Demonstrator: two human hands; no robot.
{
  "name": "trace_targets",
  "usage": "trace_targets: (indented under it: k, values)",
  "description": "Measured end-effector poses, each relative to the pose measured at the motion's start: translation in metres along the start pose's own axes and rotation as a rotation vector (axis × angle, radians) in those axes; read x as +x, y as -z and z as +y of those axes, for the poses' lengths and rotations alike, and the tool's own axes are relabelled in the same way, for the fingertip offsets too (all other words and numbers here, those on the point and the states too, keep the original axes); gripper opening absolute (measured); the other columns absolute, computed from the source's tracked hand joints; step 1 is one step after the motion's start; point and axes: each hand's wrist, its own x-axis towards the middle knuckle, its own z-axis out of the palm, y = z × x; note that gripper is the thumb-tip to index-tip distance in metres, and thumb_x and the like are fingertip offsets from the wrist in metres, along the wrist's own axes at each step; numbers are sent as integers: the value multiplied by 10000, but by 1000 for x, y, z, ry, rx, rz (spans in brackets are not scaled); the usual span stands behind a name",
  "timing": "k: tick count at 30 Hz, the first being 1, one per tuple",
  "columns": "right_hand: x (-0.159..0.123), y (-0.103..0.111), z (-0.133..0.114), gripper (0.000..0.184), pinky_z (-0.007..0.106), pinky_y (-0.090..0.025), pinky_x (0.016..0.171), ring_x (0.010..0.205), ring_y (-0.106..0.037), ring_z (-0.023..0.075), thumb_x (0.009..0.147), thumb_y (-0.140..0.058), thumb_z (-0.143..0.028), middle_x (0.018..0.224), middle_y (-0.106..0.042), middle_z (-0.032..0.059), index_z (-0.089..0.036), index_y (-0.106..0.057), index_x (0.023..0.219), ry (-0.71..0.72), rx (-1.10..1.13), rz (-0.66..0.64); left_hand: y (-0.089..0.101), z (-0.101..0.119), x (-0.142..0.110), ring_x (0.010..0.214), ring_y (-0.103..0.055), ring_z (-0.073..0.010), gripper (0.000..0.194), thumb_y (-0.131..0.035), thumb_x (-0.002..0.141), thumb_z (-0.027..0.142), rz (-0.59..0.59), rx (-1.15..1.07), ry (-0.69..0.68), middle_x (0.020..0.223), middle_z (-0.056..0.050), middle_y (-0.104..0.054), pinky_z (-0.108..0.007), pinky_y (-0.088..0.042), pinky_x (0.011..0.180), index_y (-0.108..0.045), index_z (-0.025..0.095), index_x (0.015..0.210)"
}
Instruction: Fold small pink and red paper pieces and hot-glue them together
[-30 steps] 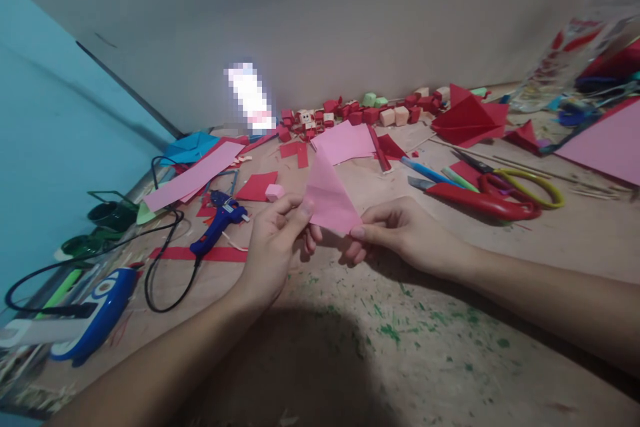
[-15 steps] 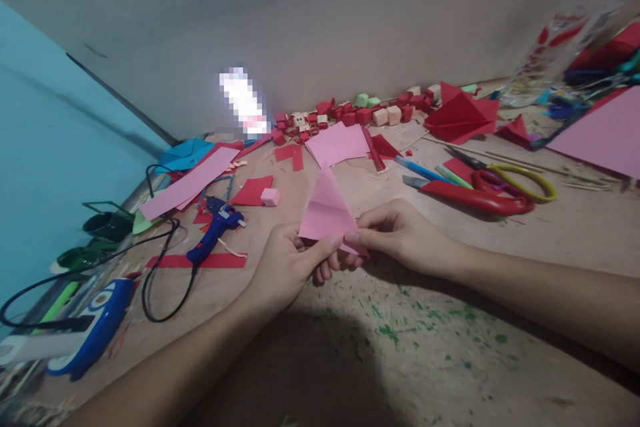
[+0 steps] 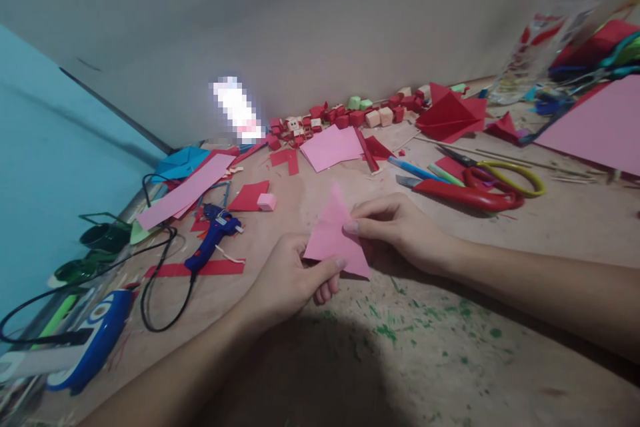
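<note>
A folded pink paper triangle point(image 3: 334, 235) is held low over the worn table point(image 3: 450, 347), between both hands. My left hand point(image 3: 293, 277) pinches its lower left edge with thumb on top and fingers curled beneath. My right hand point(image 3: 397, 227) pinches its right side, fingertips pressed on the paper. The paper's tip points up and away from me.
A blue glue gun point(image 3: 213, 233) with a black cord lies to the left. Red and yellow scissors point(image 3: 480, 187), a blue pen and a cutter lie to the right. Pink sheets point(image 3: 333, 147), red paper shapes point(image 3: 450, 117) and small foam cubes point(image 3: 350, 117) line the wall.
Both hands have lowered the pink paper toward the table and tipped it flatter. My left hand slid down from the paper's left side to its lower edge.
</note>
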Motion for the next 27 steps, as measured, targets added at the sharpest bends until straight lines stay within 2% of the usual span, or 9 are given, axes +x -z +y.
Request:
trace_targets:
  k: [4,12,16,19,23,25,27]
  values:
    - [0,-3,0,189,192,-247,370,392,-409,49,740,-806,-248,493,-529,-56,-157,-664,654,-23,86,72,-3,-1,-1,442,-536,-103,354,-658,821,390,-42,18,67,522,-32,-602,-205,-434,453,-616,134,581]
    - [3,-7,-1,160,168,-259,348,361,-453,50,820,-708,-223,489,-512,-69,-177,-629,689,7,154,185,-5,1,-3,472,-522,-92,339,-639,837,341,-155,116,101,536,-14,-597,-195,-427,485,-602,139,567]
    - [4,-6,-1,177,168,-254,349,372,-448,53,821,-715,-229,484,-508,-67,-176,-618,683,26,172,212,-5,0,-4,457,-521,-92,337,-657,830,367,-136,92,118,538,-17,-604,-195,-421,463,-604,138,589]
    - [3,-4,-1,213,177,-277,372,398,-440,52,831,-736,-299,514,-526,-63,-174,-620,705,42,188,163,-6,0,-4,439,-520,-95,348,-661,825,400,-64,42,94,532,-22,-604,-196,-413,440,-614,133,606]
    - [0,-3,0,247,200,-306,428,462,-438,58,788,-791,-344,557,-551,-49,-151,-660,708,37,45,89,-6,-1,-3,446,-533,-100,376,-661,834,410,48,13,30,538,-32,-604,-209,-442,460,-614,128,590]
    - [-1,-2,0,230,214,-343,482,520,-462,72,799,-778,-328,590,-564,-38,-146,-680,699,58,-66,88,-4,-2,-3,472,-550,-105,331,-702,818,390,15,0,25,574,-37,-627,-211,-453,480,-635,121,637]
    - [-2,-2,0,206,231,-381,540,580,-495,90,826,-741,-305,636,-587,-24,-150,-693,699,82,-156,77,0,-4,-3,511,-569,-114,312,-717,828,404,-71,-51,6,624,-40,-647,-215,-463,503,-670,117,714]
